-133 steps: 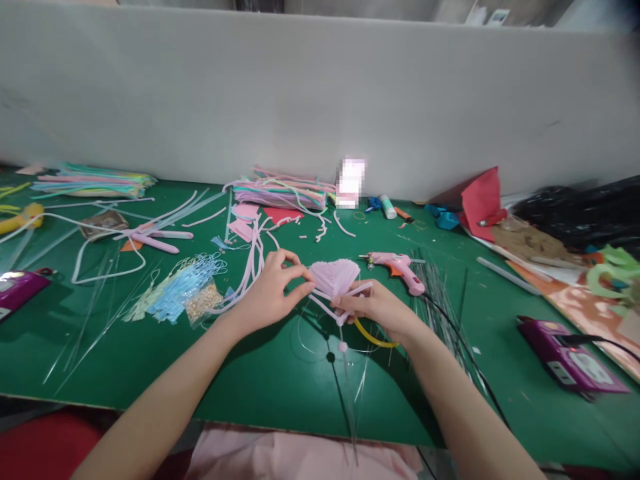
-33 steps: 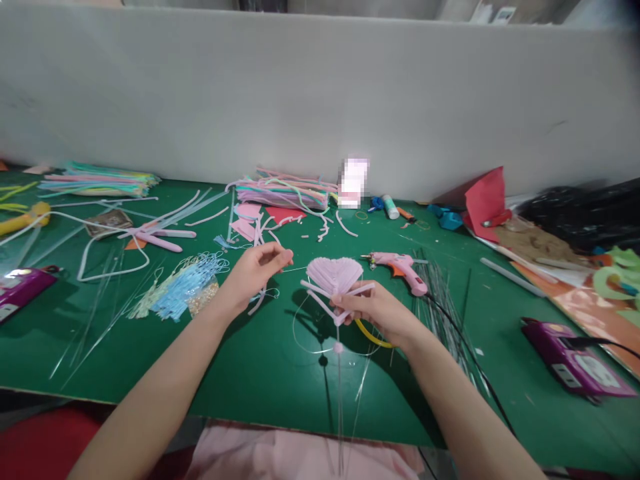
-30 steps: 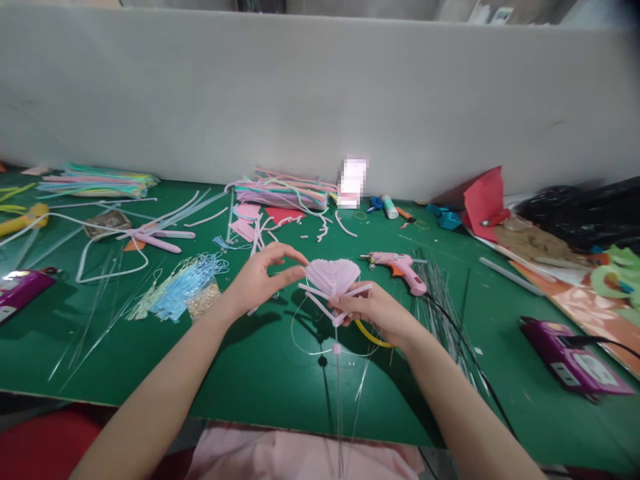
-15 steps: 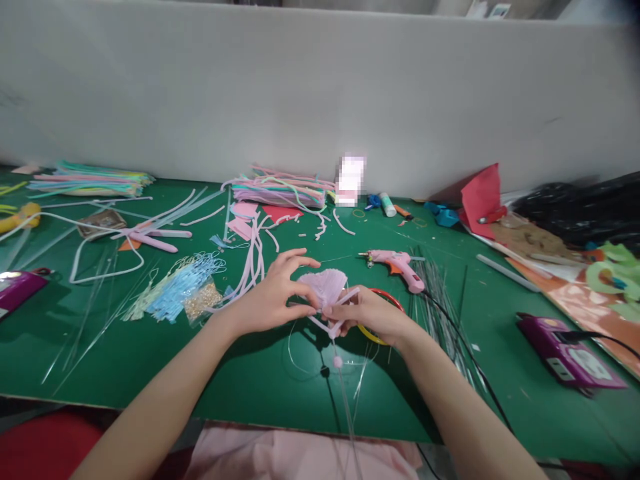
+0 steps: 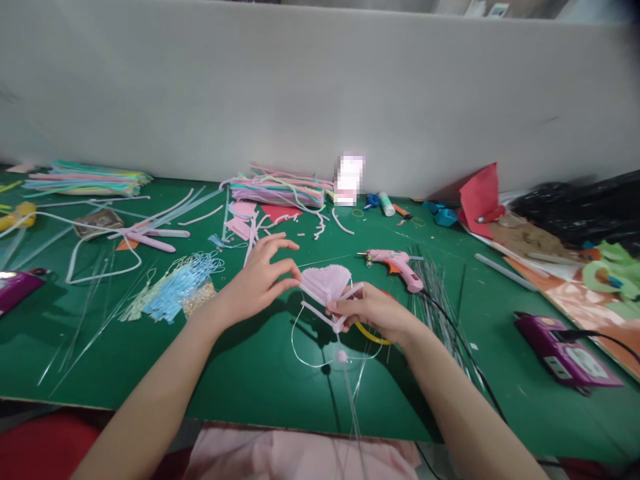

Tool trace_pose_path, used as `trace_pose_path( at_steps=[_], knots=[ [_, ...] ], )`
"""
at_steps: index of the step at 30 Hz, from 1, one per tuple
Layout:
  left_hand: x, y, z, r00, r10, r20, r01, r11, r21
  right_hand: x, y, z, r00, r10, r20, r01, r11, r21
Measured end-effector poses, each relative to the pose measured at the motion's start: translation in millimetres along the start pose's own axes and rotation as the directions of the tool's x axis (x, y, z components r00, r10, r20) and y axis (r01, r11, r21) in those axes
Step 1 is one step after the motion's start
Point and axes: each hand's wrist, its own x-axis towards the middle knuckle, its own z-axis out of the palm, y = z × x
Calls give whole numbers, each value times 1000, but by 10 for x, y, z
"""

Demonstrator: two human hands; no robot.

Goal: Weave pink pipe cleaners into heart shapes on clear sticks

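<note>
A pale pink fan-shaped piece (image 5: 327, 281), with a fuzzy look like pipe cleaner, is pinched at its base between the thumb and fingers of my right hand (image 5: 367, 308). Below it, pink fuzzy strips form a V, and thin clear wires run down past a small pink ball (image 5: 342, 356). A thin white loop (image 5: 295, 347) hangs beside them. My left hand (image 5: 257, 277) hovers at the piece's left edge with fingers apart. Its thumb and index tips are close to that edge; I cannot tell whether they touch it. Part of the piece is hidden behind my right fingers.
A pink glue gun (image 5: 397, 263) lies right of my hands, beside a bundle of thin wires (image 5: 440, 313). Blue tassels (image 5: 180, 287) and a bag of beads (image 5: 197, 300) lie left. Pipe-cleaner bundles (image 5: 280, 193) line the back. A purple device (image 5: 565, 353) sits at right.
My left hand has drawn back to the left from the base of the pink piece, its fingers now apart. The right hand keeps its pinch, shifted very slightly.
</note>
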Motion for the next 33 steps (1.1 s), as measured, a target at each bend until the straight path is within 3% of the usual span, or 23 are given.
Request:
trace_pose_path(
  at_steps=[3, 5, 7, 11, 14, 17, 21, 25, 30, 33],
  knots=[
    [18, -34, 27, 984, -96, -149, 98, 995, 8, -8, -16, -7, 1000, -4, -17, 4, 1000, -1],
    [34, -34, 36, 966, -188, -180, 178, 982, -68, -15, -21, -4, 999, -25, -31, 24, 1000, -2],
    [50, -16, 31, 957, -264, -122, 239, 952, -191, -21, -18, -2, 998, -56, -43, 56, 998, 5],
    [70, 57, 28, 936, -333, 112, 349, 845, -404, -9, 4, 0, 992, -113, -50, 113, 994, 5],
    [71, 114, 89, 891, -383, 242, 452, 717, -530, 18, 30, 24, 986, -160, -49, 159, 987, -32],
    [68, 142, 188, 873, -366, 323, 482, 540, -690, 34, 45, 58, 980, -196, -44, 195, 980, -35],
    [73, 123, 256, 820, -474, 321, 524, 397, -754, 32, 28, 65, 982, -184, -37, 183, 983, -16],
    [83, 101, 222, 785, -546, 293, 528, 343, -777, 28, -4, 40, 970, -190, -152, 199, 979, 45],
    [76, 142, 240, 788, -527, 318, 526, 308, -793, 32, -17, 65, 905, -321, -278, 320, 946, -50],
    [67, 193, 307, 746, -528, 406, 587, 233, -775, 46, -1, 98, 893, -352, -280, 351, 935, -58]
  ],
)
